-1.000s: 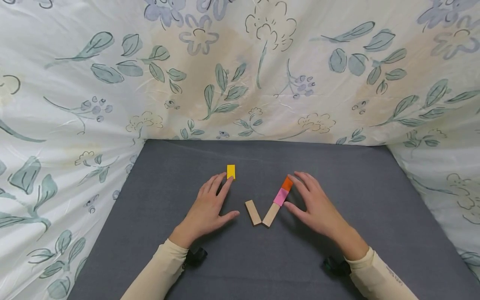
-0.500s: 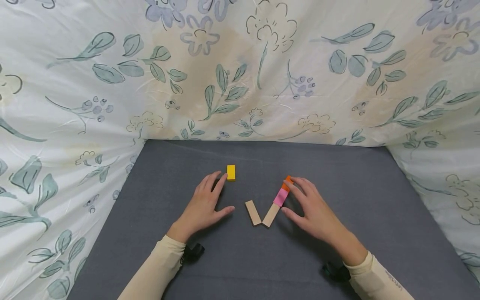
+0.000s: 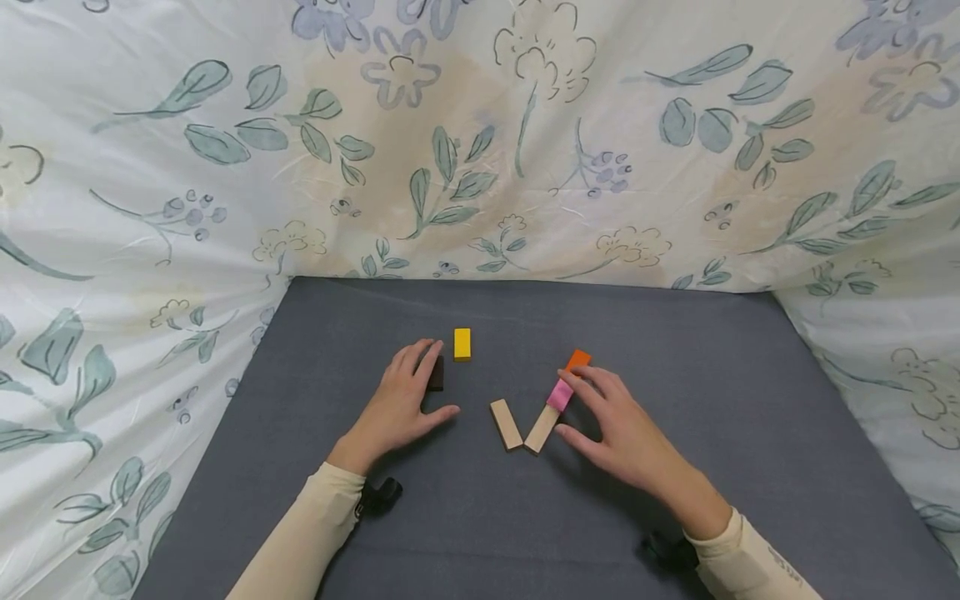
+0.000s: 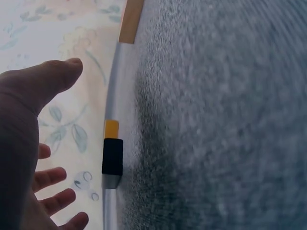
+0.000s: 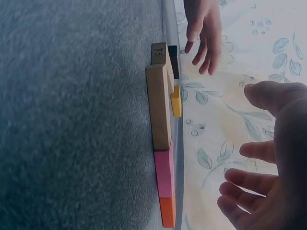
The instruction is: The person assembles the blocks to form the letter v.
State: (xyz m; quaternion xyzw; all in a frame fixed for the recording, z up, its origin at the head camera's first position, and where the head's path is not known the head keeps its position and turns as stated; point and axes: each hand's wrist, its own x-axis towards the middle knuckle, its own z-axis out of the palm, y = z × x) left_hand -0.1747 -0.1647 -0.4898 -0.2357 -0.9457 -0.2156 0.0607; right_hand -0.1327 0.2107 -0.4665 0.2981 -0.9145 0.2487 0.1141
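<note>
My left hand [image 3: 392, 408] hovers with spread, relaxed fingers, its fingertips over a dark block [image 3: 437, 374] that they partly cover. Just beyond stands a yellow block [image 3: 462, 344]. In the left wrist view the black block [image 4: 112, 156] shows apart from the fingers, a pale grey face at its lower end. Two plain wooden blocks [image 3: 506, 425] meet in a V at their near ends. From the right one [image 3: 542, 430], a pink block [image 3: 559, 395] and an orange block [image 3: 578, 360] continue the line. My right hand [image 3: 633, 433] is above the pink block's right side, holding nothing.
A dark grey cloth [image 3: 480, 533] covers the work surface. Behind and at both sides hangs a white floral sheet [image 3: 480, 150]. In the right wrist view, a wooden block's end [image 5: 159, 53] carries a dark marking.
My left hand has drawn back leftward from the yellow block, and the dark block has come into sight. My right hand has shifted slightly left and nearer, uncovering more of the orange block.
</note>
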